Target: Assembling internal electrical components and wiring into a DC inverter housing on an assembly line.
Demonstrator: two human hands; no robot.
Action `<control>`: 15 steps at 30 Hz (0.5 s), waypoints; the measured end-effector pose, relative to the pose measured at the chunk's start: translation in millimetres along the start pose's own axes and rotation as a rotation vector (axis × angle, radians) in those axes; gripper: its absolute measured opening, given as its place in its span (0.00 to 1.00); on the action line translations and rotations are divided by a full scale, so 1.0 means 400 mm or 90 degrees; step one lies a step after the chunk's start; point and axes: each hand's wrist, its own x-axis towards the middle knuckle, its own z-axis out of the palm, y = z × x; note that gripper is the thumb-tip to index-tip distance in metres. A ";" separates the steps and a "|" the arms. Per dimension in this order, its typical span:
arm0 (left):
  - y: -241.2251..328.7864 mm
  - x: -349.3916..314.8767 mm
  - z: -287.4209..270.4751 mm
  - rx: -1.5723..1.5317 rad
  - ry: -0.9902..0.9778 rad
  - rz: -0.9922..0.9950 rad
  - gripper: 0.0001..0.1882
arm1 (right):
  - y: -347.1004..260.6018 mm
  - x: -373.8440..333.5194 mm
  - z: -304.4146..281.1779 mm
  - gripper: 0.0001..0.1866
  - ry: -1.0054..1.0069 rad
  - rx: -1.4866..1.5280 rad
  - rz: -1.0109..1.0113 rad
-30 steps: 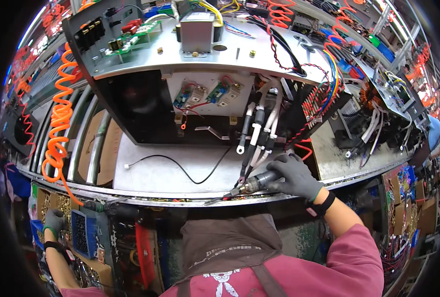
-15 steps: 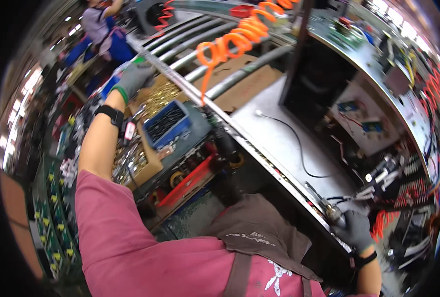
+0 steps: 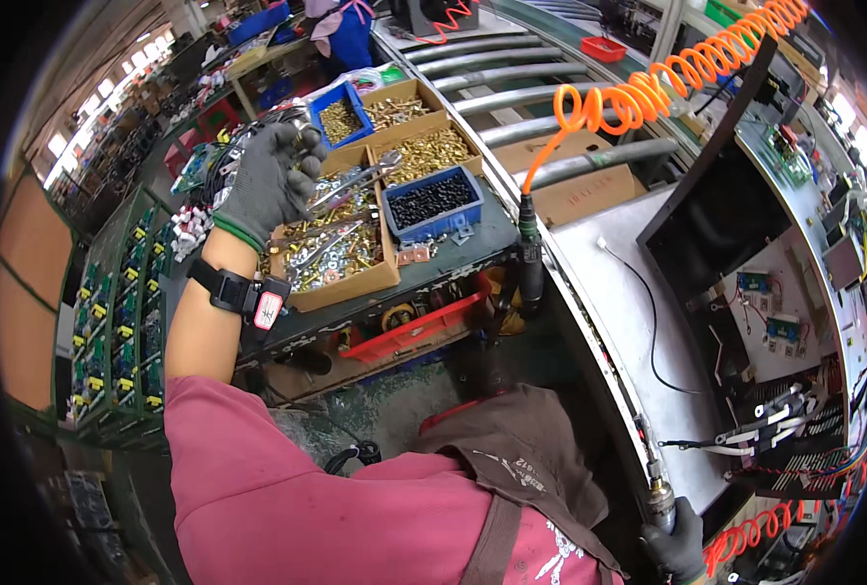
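My left hand [image 3: 272, 180], in a dark grey glove, is raised beside the left edge of a cardboard box of fasteners [image 3: 341, 263]. Its fingers are curled in, and whatever they hold is hidden. Tweezer-like metal tools [image 3: 350, 185] lie across the box. A blue bin of small brass-coloured parts [image 3: 340, 122] stands just beyond the hand. At the lower right, my gloved right hand [image 3: 679, 546] is wrapped round a power screwdriver [image 3: 660, 502], its bit pointing away along the metal rail [image 3: 589, 322].
A blue bin of black screws [image 3: 433, 205] and a box of gold-coloured screws [image 3: 419, 156] stand on the bench. A second driver [image 3: 530, 253] hangs from an orange coiled hose [image 3: 638, 102]. Right of the rail stands an open cabinet with wiring [image 3: 774, 419]; rollers [image 3: 511, 78] lie beyond.
My left hand has drawn back from the far bins toward the near box, its fingers curled. The view has turned, and my right hand with the screwdriver now sits lower in the picture.
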 end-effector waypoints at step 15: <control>-0.156 0.115 -0.035 1.370 0.119 0.177 0.16 | -0.123 -0.035 0.034 0.25 0.011 0.069 0.069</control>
